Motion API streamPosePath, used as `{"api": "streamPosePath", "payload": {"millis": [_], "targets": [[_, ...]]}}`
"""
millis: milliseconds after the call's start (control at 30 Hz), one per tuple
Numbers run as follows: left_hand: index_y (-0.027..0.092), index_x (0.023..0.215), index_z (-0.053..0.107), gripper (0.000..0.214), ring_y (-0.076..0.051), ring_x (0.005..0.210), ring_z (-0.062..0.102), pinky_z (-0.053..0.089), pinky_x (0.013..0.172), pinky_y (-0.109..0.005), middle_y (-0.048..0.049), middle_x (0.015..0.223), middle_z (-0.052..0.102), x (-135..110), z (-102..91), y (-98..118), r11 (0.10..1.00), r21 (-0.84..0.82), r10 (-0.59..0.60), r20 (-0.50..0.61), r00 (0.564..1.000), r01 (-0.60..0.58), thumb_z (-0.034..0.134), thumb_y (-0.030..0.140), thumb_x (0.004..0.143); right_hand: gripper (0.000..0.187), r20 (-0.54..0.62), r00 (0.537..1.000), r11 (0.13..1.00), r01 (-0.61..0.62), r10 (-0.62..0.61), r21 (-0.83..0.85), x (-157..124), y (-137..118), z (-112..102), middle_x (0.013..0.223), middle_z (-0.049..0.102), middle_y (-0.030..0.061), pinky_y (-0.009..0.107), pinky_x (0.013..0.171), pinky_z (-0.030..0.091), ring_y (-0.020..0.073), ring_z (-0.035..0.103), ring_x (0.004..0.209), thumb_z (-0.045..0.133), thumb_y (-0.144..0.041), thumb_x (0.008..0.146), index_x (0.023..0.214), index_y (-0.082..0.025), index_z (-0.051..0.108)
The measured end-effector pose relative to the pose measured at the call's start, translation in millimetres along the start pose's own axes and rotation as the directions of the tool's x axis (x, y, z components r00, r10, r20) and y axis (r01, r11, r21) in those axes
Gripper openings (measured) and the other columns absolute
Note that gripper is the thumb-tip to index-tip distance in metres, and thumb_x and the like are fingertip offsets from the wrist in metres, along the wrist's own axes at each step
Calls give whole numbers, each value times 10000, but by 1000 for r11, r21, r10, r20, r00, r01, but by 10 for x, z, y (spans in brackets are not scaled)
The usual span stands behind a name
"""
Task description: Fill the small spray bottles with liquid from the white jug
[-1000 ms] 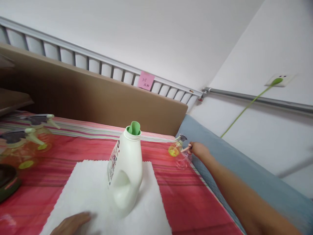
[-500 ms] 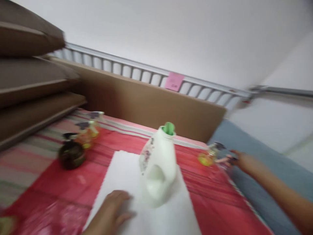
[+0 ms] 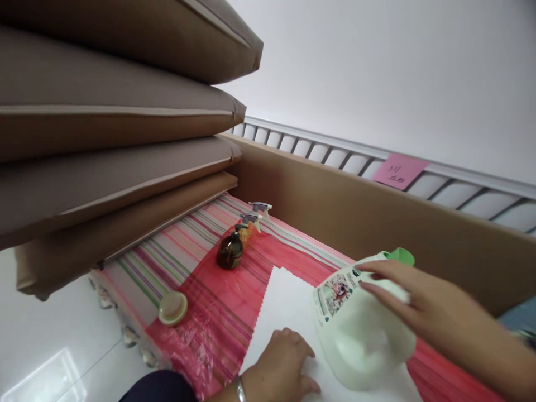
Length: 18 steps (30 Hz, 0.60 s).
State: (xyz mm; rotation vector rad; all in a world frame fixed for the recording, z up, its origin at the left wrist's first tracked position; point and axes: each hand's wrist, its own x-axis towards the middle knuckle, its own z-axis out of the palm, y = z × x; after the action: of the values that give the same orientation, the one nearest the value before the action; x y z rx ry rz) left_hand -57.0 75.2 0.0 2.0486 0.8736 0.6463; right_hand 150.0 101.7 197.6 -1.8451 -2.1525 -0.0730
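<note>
A white detergent bottle point(image 3: 360, 329) with a green spout point(image 3: 400, 256) and a printed label stands tilted on a white cloth point(image 3: 288, 304) laid over the red striped table cover. My right hand point(image 3: 414, 304) lies across the bottle's upper side, fingers stretched over its shoulder, gripping it. Beside the bottle's base, my left hand point(image 3: 282, 363) rests on the white cloth with fingers loosely curled and nothing in them; a bracelet shows at the wrist.
A dark brown pump bottle point(image 3: 229, 251) and two amber spray bottles point(image 3: 251, 223) stand at the table's far left. A pale green cap point(image 3: 173, 308) lies near the left edge. Stacked brown cushions point(image 3: 104, 123) overhang the left. A cardboard panel point(image 3: 355, 206) backs the table.
My right hand left the small spray bottle at the right and came onto the white bottle, which now leans. The view swung left, bringing the cushions and floor into sight.
</note>
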Motion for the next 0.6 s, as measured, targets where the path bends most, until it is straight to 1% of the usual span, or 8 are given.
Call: {"api": "streamPosePath", "payload": {"millis": [33,100,167,233,300,367,467,600], "targets": [[201,1095,593,493,-262,1084,491,340,968,-401,-101,1138,592,-20,-26,4,1000,-2,0,5,1000,0,663,482,696,249,18,995,995,96,-96,7,74,-319,138,1055,647,45,470,828,444,296,576,971,530,-481,743,972,-399,582],[193,1094,598,481,-267,1088,494,342,971,-403,-109,1136,596,-56,-90,-2,1000,-1,-7,9,1000,7,677,450,695,282,103,974,979,203,-204,25,263,-844,436,1116,622,43,429,869,433,274,555,1028,514,-396,784,1049,-326,581],[191,1096,600,482,-272,1087,499,347,970,-405,-111,1134,602,-85,-165,-21,1000,1,-26,5,1000,26,698,419,683,330,139,959,969,243,-247,47,511,-1205,730,1169,589,56,421,911,407,265,528,1074,529,-310,787,1113,-268,561],[192,1097,603,487,-276,1078,509,358,962,-404,-112,1125,611,-110,-245,-44,999,-6,-49,-7,999,49,715,397,670,409,122,954,961,267,-274,71,799,-1441,996,1238,537,84,401,964,367,248,480,1139,534,-233,786,1194,-218,509],[190,1096,607,486,-281,1070,517,373,950,-409,-117,1117,617,-131,-327,-63,998,-20,-66,-27,997,65,715,396,670,484,96,956,960,272,-277,64,1088,-1606,1233,1344,431,109,395,1006,318,248,392,1224,536,-197,789,1263,-186,442],[185,1098,610,482,-285,1065,524,379,948,-416,-125,1111,623,-148,-406,-76,997,-34,-77,-51,996,76,705,403,679,499,85,959,962,266,-270,60,1331,-1729,1449,1366,399,121,381,1012,306,246,362,1245,535,-202,799,1283,-169,416],[177,1095,618,481,-292,1059,538,379,957,-427,-136,1105,630,-160,-498,-100,995,-59,-80,-84,993,76,704,406,681,400,108,967,972,224,-230,69,1538,-1825,1725,1213,538,136,354,920,380,247,488,1121,538,-216,800,1192,-148,494],[177,1080,630,467,-297,1019,571,412,926,-431,-136,1082,646,-163,-541,-135,996,-77,-47,-128,991,37,697,415,684,263,135,980,986,137,-149,91,1499,-1746,1874,906,655,85,306,701,444,221,620,821,513,-237,801,1053,-171,548]]}}
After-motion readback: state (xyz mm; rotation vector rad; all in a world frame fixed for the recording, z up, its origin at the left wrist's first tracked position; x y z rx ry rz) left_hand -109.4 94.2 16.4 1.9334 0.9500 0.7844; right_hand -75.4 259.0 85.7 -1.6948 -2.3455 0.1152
